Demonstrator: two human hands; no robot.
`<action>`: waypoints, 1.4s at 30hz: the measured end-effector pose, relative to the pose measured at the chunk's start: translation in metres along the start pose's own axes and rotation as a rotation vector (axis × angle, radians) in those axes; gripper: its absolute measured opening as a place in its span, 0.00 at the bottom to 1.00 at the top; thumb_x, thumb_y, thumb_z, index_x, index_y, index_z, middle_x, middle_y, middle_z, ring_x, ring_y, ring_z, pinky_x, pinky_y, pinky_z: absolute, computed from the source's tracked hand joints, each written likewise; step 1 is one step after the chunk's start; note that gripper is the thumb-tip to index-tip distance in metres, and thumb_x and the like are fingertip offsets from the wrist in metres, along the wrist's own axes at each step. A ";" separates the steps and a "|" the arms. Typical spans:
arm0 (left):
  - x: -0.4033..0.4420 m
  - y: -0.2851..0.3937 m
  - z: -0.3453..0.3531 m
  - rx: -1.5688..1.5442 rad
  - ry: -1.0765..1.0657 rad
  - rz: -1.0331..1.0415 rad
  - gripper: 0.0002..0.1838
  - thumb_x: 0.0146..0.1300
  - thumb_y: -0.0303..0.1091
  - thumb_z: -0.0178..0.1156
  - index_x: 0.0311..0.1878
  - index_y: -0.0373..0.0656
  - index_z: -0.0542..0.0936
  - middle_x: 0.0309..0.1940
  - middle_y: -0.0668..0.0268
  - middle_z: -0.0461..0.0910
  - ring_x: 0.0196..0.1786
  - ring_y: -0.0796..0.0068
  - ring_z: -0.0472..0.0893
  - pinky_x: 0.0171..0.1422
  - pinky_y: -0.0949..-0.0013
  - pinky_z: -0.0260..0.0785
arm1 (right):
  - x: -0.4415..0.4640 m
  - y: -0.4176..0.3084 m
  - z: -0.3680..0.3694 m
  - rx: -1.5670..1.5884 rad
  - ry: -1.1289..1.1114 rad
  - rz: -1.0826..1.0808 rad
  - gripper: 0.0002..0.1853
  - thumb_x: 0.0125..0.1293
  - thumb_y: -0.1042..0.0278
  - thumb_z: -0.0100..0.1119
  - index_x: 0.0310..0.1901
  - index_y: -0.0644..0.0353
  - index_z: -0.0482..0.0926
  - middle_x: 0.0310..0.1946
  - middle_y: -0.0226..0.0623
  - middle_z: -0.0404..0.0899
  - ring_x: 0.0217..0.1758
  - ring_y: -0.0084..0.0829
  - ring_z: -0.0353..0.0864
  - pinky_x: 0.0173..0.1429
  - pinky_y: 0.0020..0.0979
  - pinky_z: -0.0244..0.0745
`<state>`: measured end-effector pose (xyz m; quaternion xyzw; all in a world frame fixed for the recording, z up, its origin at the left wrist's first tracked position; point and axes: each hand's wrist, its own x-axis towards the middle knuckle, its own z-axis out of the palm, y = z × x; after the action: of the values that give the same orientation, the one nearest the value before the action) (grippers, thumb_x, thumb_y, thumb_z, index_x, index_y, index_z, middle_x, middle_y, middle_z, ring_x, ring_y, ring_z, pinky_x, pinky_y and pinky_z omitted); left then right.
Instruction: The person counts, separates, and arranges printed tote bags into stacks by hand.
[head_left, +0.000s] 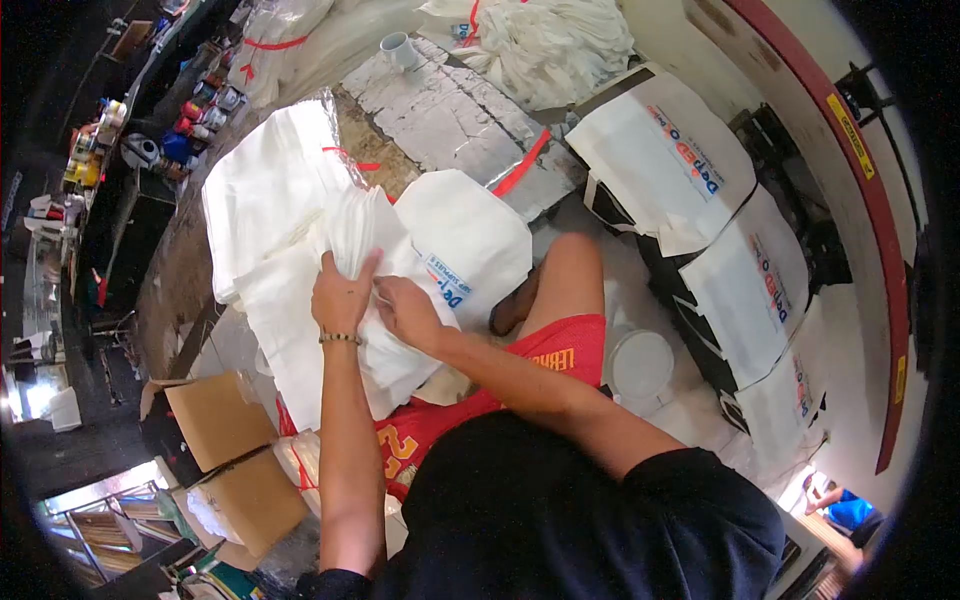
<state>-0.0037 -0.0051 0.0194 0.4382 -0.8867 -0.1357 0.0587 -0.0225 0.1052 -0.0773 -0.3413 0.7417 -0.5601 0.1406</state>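
Silvery sheeting (440, 115), its skin cracked and creased over a brown base, lies flat ahead of the seated person, with a white cup (398, 52) at its far edge and a strip of red tape (522, 162) across its right side. Red tape also shows by the white cloth (262, 175), which is spread in layers ahead and to the left of the grip. Both hands work at one bunch of folds (350, 228) in front of the lap. The left hand (343, 298) has its thumb and fingers clamped on the near end of the folds. The right hand (408, 315) is just beside it, fingers curled against the cloth; whether its fingertips meet on a layer or only press on it cannot be told from this angle. From the grip, the folds extend forward — long axis roughly in line with the left forearm — and the broad layers lie nearer the left hand. On the opposite side, a printed bag (470, 225) lies forward and to the right, nearer the right hand, its blue lettering close to that wrist. Materials: the cloth is matte, soft and thin, with stacked edges fanned in narrow pleats; the bag is smoother, with a rounded outline. Further right, larger printed bags (655, 150) form a curved row with dark sides. A round white lid (642, 366) rests beside the right thigh; cardboard boxes (222, 420) stand to the left — flaps open, walls stiff and plain.
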 end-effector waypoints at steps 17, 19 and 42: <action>0.011 -0.046 0.014 -0.126 -0.021 0.067 0.48 0.41 0.45 0.78 0.66 0.36 0.69 0.39 0.40 0.84 0.45 0.40 0.83 0.52 0.51 0.76 | 0.024 0.152 -0.152 -0.593 0.135 0.556 0.27 0.52 0.60 0.73 0.53 0.59 0.76 0.58 0.48 0.70 0.65 0.51 0.68 0.66 0.51 0.67; 0.011 -0.048 0.014 -0.116 -0.002 0.073 0.47 0.41 0.45 0.78 0.65 0.36 0.69 0.39 0.41 0.84 0.45 0.40 0.83 0.52 0.51 0.76 | 0.023 0.158 -0.153 -0.571 0.179 0.514 0.24 0.51 0.62 0.74 0.48 0.59 0.77 0.53 0.47 0.75 0.60 0.50 0.72 0.63 0.49 0.69; 0.024 -0.065 0.026 -0.285 0.027 0.119 0.45 0.48 0.53 0.74 0.65 0.35 0.70 0.43 0.38 0.83 0.48 0.39 0.83 0.51 0.50 0.76 | 0.028 0.007 0.014 0.276 -0.226 0.060 0.08 0.58 0.73 0.61 0.37 0.67 0.75 0.30 0.50 0.79 0.34 0.47 0.80 0.41 0.40 0.74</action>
<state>0.0246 -0.0569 -0.0250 0.3738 -0.8820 -0.2505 0.1402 -0.0368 0.0770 -0.0838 -0.3573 0.6471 -0.6102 0.2849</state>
